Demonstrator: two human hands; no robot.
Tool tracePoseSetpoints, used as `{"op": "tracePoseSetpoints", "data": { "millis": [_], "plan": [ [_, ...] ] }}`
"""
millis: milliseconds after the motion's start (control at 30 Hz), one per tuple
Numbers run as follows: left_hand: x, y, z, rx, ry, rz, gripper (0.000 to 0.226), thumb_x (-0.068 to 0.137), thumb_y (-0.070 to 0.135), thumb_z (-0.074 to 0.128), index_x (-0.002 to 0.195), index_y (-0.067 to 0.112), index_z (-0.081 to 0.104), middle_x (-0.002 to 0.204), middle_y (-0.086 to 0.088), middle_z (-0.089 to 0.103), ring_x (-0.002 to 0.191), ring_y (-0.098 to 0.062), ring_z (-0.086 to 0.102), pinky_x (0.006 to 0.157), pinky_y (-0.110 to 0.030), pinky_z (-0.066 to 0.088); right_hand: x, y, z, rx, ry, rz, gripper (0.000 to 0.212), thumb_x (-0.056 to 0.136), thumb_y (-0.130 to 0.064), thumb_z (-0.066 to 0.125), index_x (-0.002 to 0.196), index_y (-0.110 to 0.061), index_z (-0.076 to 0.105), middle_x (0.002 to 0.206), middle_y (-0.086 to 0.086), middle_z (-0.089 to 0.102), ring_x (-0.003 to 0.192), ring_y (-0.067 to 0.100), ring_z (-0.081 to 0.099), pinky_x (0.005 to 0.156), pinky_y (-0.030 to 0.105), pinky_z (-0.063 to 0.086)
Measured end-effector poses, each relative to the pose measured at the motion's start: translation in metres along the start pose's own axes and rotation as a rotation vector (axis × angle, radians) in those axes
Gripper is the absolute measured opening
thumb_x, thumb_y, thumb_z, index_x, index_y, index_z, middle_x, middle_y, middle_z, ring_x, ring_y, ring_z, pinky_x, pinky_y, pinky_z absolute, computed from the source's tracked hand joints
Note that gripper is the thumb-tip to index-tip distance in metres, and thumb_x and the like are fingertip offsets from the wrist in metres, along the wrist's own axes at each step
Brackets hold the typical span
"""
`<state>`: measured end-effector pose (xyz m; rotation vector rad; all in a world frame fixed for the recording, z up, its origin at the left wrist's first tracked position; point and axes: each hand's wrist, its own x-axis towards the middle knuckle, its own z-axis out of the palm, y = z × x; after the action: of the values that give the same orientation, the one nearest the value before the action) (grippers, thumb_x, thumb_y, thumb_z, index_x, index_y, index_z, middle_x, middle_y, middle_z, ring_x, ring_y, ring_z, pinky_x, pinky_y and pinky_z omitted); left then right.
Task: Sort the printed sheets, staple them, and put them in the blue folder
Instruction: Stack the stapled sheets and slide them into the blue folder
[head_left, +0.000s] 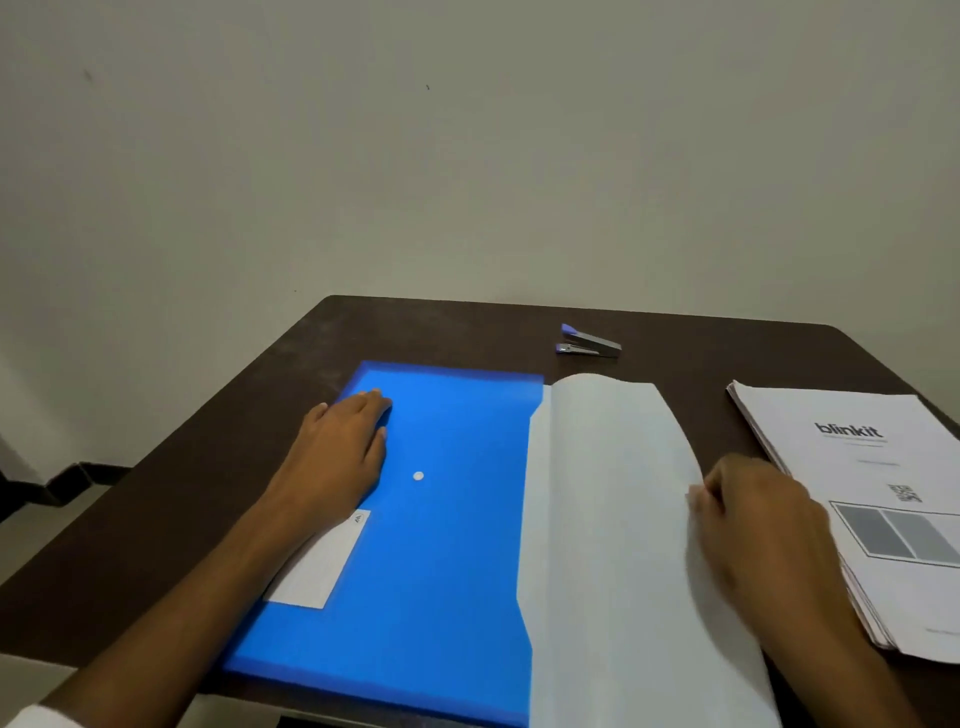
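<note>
Left hand: the left hand (345, 447) lies flat, fingers straight, pressing on the blue folder (441, 545) at centre-left of the frame
Right hand: the right hand (753, 525) pinches the right edge of a set of white sheets (613, 509), fingers curled on the paper
Sheets: they lie right of centre, their left edge tucked under the folder's open side; whether they are stapled I cannot tell
Folder: flat on the dark tabletop (208, 493), white snap button (418, 475) near its middle, a white label (319, 566) at its lower left
Remaining stack: printed sheets (872, 499) sit at the right edge of the frame
Stapler: the stapler (589, 343) rests above centre, untouched
Step in hand: probably sliding the set into the folder
Doing it well: keep the folder pinned, feed the paper leftward level and square so corners do not catch or buckle
</note>
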<state>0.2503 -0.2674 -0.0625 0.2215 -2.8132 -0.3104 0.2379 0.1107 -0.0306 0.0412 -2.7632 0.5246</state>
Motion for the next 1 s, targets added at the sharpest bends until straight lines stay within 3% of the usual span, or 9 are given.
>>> {"op": "tracePoseSetpoints", "data": {
  "millis": [33, 133, 233, 333, 467, 667, 833, 933, 1000],
  "plan": [
    [0.0, 0.001, 0.0, 0.01, 0.0, 0.0, 0.046, 0.111, 0.03, 0.045, 0.155, 0.016, 0.046, 0.157, -0.003, 0.052, 0.144, -0.021, 0.05, 0.128, -0.048, 0.027, -0.004, 0.0, 0.005, -0.05, 0.022, -0.03, 0.014, 0.087, -0.004, 0.073, 0.091, -0.007, 0.06, 0.085, 0.01, 0.06, 0.073, 0.034, 0.057, 0.064, 0.042, 0.047],
    [-0.001, 0.005, -0.003, 0.022, 0.009, 0.0, 0.046, 0.11, 0.029, 0.045, 0.155, 0.016, 0.047, 0.158, -0.004, 0.051, 0.144, -0.021, 0.049, 0.128, -0.048, 0.023, -0.003, -0.01, 0.011, -0.029, 0.114, -0.207, 0.053, 0.069, 0.012, 0.065, 0.121, 0.006, 0.061, 0.103, 0.023, 0.064, 0.088, 0.044, 0.06, 0.077, 0.051, 0.052],
    [-0.001, 0.01, -0.008, 0.052, 0.003, -0.001, 0.048, 0.111, 0.033, 0.043, 0.157, 0.017, 0.044, 0.162, -0.004, 0.046, 0.149, -0.021, 0.044, 0.128, -0.051, 0.017, 0.002, -0.037, 0.012, -0.034, 0.044, -0.471, 0.051, 0.085, -0.004, 0.056, 0.136, 0.004, 0.06, 0.129, 0.024, 0.066, 0.118, 0.042, 0.064, 0.103, 0.05, 0.05],
    [0.003, 0.028, -0.016, 0.062, 0.013, -0.001, 0.053, 0.11, 0.045, 0.042, 0.156, 0.019, 0.044, 0.161, -0.003, 0.046, 0.15, -0.019, 0.04, 0.126, -0.052, 0.015, 0.014, -0.055, 0.016, -0.109, -0.363, -0.423, 0.055, 0.114, -0.041, 0.027, 0.164, -0.019, 0.024, 0.175, 0.009, 0.012, 0.162, 0.032, 0.01, 0.129, 0.047, 0.013],
    [-0.001, 0.089, -0.021, -0.095, -0.009, 0.047, 0.073, 0.1, 0.068, 0.043, 0.155, 0.02, 0.044, 0.152, -0.001, 0.055, 0.144, -0.023, 0.047, 0.121, -0.047, 0.026, 0.013, -0.054, 0.035, -0.136, -0.553, -0.361, 0.069, 0.109, -0.059, 0.019, 0.168, -0.029, 0.0, 0.176, 0.0, -0.015, 0.162, 0.026, -0.015, 0.13, 0.053, -0.001],
    [-0.009, 0.143, -0.001, 0.047, -0.183, 0.081, 0.077, 0.106, 0.053, 0.044, 0.166, 0.018, 0.011, 0.172, -0.005, 0.022, 0.159, -0.025, 0.019, 0.125, -0.054, 0.02, 0.002, -0.057, 0.048, -0.128, -0.507, -0.375, 0.094, 0.077, -0.07, -0.028, 0.164, -0.041, -0.015, 0.174, -0.001, -0.022, 0.161, 0.028, -0.02, 0.128, 0.056, -0.008],
    [-0.012, 0.163, -0.022, 0.191, -0.099, 0.111, 0.057, 0.106, 0.038, 0.042, 0.157, 0.02, 0.023, 0.133, -0.002, 0.061, 0.119, -0.025, 0.06, 0.099, -0.042, 0.044, 0.001, -0.053, 0.055, -0.11, -0.467, -0.43, 0.072, 0.085, -0.065, -0.023, 0.156, -0.055, -0.026, 0.172, -0.006, -0.029, 0.16, 0.034, -0.021, 0.124, 0.063, -0.01],
    [-0.006, 0.172, -0.048, 0.348, -0.075, 0.092, 0.069, 0.108, 0.035, 0.044, 0.166, 0.021, 0.01, 0.128, -0.006, 0.064, 0.114, -0.029, 0.063, 0.086, -0.037, 0.044, 0.004, -0.057, 0.051, -0.095, -0.491, -0.487, 0.057, 0.098, -0.057, -0.016, 0.154, -0.059, -0.026, 0.17, -0.012, -0.031, 0.159, 0.029, -0.027, 0.121, 0.066, -0.013],
    [-0.005, 0.177, -0.068, 0.425, -0.047, 0.086, 0.067, 0.106, 0.03, 0.046, 0.165, 0.022, 0.014, 0.12, -0.007, 0.064, 0.108, -0.029, 0.063, 0.077, -0.034, 0.037, 0.006, -0.059, 0.051, -0.109, -0.473, -0.594, 0.054, 0.109, -0.049, 0.003, 0.158, -0.055, -0.019, 0.172, -0.014, -0.026, 0.159, 0.026, -0.026, 0.121, 0.066, -0.015]
  ]
}}
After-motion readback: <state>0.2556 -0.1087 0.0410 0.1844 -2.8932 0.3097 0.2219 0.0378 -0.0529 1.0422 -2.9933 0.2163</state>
